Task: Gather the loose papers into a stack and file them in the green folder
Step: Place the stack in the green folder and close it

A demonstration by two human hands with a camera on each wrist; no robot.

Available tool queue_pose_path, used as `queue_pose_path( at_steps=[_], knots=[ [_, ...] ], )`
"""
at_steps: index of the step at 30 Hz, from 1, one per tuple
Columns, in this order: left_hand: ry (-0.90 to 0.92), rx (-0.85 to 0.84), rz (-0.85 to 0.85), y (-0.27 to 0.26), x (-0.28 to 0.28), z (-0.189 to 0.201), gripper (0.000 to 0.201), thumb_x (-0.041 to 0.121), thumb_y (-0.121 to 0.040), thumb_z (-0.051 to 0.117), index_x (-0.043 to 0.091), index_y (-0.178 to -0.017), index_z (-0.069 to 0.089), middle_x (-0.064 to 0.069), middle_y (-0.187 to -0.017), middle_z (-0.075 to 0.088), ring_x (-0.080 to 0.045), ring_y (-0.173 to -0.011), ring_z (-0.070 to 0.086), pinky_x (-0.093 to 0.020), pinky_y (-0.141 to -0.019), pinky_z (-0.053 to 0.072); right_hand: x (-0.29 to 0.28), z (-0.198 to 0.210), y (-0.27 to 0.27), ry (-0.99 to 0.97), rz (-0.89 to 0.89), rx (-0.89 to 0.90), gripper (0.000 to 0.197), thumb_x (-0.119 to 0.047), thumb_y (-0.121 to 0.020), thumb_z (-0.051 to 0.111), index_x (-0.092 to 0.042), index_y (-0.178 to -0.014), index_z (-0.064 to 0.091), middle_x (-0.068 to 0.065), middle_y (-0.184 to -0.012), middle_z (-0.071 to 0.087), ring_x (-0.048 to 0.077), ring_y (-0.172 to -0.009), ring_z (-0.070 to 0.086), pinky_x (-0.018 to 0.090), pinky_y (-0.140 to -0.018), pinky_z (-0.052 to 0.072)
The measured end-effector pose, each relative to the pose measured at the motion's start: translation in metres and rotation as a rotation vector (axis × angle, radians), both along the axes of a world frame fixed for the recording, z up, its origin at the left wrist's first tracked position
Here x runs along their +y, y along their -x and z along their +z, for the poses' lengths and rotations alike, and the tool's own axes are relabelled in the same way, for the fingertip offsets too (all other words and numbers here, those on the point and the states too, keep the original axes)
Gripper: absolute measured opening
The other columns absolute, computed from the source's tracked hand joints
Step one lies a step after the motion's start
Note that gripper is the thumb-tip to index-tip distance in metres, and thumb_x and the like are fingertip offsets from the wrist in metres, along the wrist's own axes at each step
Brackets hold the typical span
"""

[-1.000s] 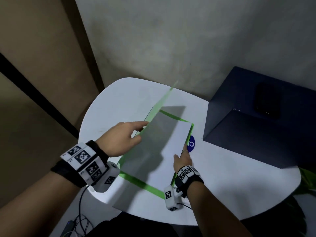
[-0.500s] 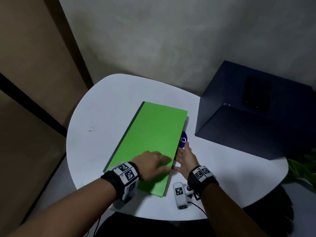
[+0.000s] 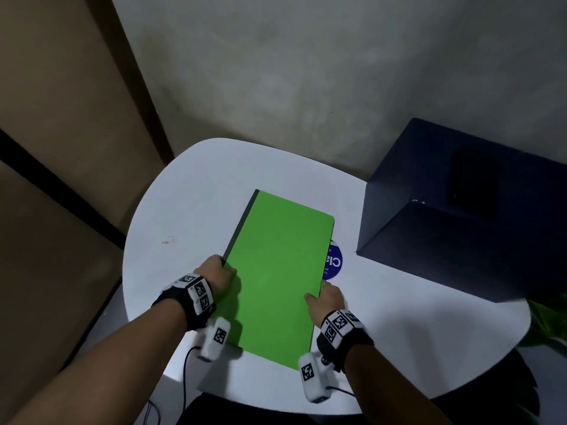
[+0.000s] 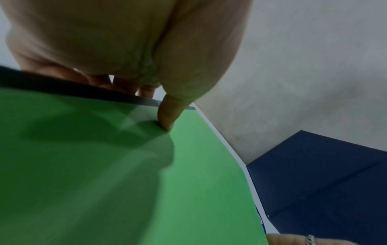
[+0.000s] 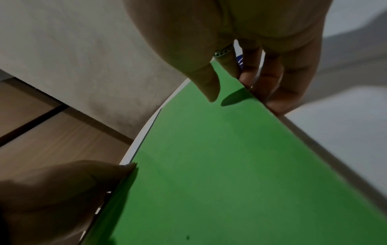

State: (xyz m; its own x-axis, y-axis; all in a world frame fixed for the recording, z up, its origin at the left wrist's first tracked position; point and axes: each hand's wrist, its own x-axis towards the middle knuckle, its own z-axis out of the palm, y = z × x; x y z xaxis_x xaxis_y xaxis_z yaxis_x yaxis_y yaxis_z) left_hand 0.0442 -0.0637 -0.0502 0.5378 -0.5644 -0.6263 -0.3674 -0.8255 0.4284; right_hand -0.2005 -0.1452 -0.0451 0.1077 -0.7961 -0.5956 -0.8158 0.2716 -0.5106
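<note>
Green card, closed flat, is what is seen first: the green folder point(image 3: 277, 277) lies shut on the white table point(image 3: 190, 210), its dark spine point(image 3: 241, 228) along the left edge and its length running away from the person. No loose papers are visible anywhere on the tabletop, and none can be seen protruding from the folder's edges; they are judged to be inside already, though the closed cover hides them.

The folder is gripped on both long sides. The left hand point(image 3: 216, 279) is curled round the spine edge, with the thumb point(image 4: 167, 114) pressed on the cover and the fingers tucked beneath, as the left wrist view shows. The right hand point(image 3: 326, 297) is clasped on the opposite, opening edge, the thumb point(image 5: 209, 82) lying on top and the fingers point(image 5: 276, 86) wrapped under the edge.

Gathering and filing are therefore judged to be done. What is left, if anything, appears to be a squaring or a setting down of the closed folder and a release of both hands.

Just beside the folder's right edge a round blue sticker point(image 3: 335, 262) is partly covered by it. Further right, a dark navy box point(image 3: 460, 240) stands on the table against the grey wall point(image 3: 306, 72).
</note>
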Motion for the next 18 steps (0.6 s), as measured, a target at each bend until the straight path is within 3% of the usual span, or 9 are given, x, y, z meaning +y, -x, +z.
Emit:
queue_pose_path(
  at_steps=[2,5,10,13,15,18],
  knots=[
    [0.025,0.028,0.037,-0.002,-0.002,-0.001,0.029,0.032,-0.092,0.061,0.009,-0.109,0.054,-0.009,-0.105,0.061,-0.028,-0.096,0.057,-0.036,-0.084,0.046,-0.003,-0.005,-0.005,-0.007,-0.017,0.026,0.034,-0.011,-0.090,0.063,-0.003,-0.123,0.058,0.010,-0.119,0.066,0.023,-0.091,0.061,0.017,-0.066,0.044],
    [0.112,0.032,0.128,-0.009,-0.009,0.000,0.024,0.023,-0.094,0.060,0.007,-0.109,0.050,-0.007,-0.100,0.055,-0.026,-0.094,0.053,-0.032,-0.078,0.039,-0.006,-0.006,-0.022,0.041,0.006,0.085,0.047,-0.018,-0.086,0.069,-0.005,-0.128,0.054,0.011,-0.128,0.058,0.029,-0.109,0.061,0.029,-0.087,0.052],
    [0.154,-0.041,0.151,-0.062,-0.031,-0.002,0.035,0.023,-0.092,0.065,0.000,-0.115,0.053,-0.010,-0.098,0.053,-0.025,-0.088,0.048,-0.030,-0.076,0.036,-0.015,-0.003,-0.074,0.102,0.178,0.082,0.079,-0.023,-0.084,0.074,-0.004,-0.148,0.032,0.011,-0.148,0.032,0.030,-0.136,0.039,0.037,-0.113,0.037],
    [0.176,-0.089,0.187,-0.109,-0.052,-0.003,0.037,0.026,-0.089,0.069,-0.002,-0.110,0.057,-0.016,-0.104,0.062,-0.029,-0.089,0.054,-0.033,-0.075,0.040,-0.025,-0.005,-0.111,0.143,0.339,0.101,0.084,-0.028,-0.084,0.073,-0.011,-0.151,0.026,0.004,-0.154,0.025,0.028,-0.142,0.028,0.038,-0.117,0.029],
    [0.203,-0.113,0.206,-0.138,-0.065,-0.006,0.041,0.027,-0.087,0.071,-0.001,-0.115,0.059,-0.020,-0.114,0.065,-0.034,-0.100,0.061,-0.037,-0.083,0.046,-0.031,-0.006,-0.132,0.165,0.436,0.130,0.083,-0.034,-0.086,0.069,-0.016,-0.152,0.023,0.002,-0.158,0.019,0.030,-0.144,0.020,0.040,-0.119,0.025],
    [0.243,-0.166,0.179,-0.170,-0.081,-0.008,0.055,0.026,-0.087,0.071,0.005,-0.134,0.053,-0.017,-0.130,0.061,-0.036,-0.119,0.057,-0.039,-0.100,0.044,-0.041,-0.008,-0.161,0.185,0.511,0.143,0.081,-0.039,-0.090,0.064,-0.018,-0.153,0.019,0.003,-0.161,0.010,0.031,-0.145,0.016,0.041,-0.120,0.020]
  ],
)
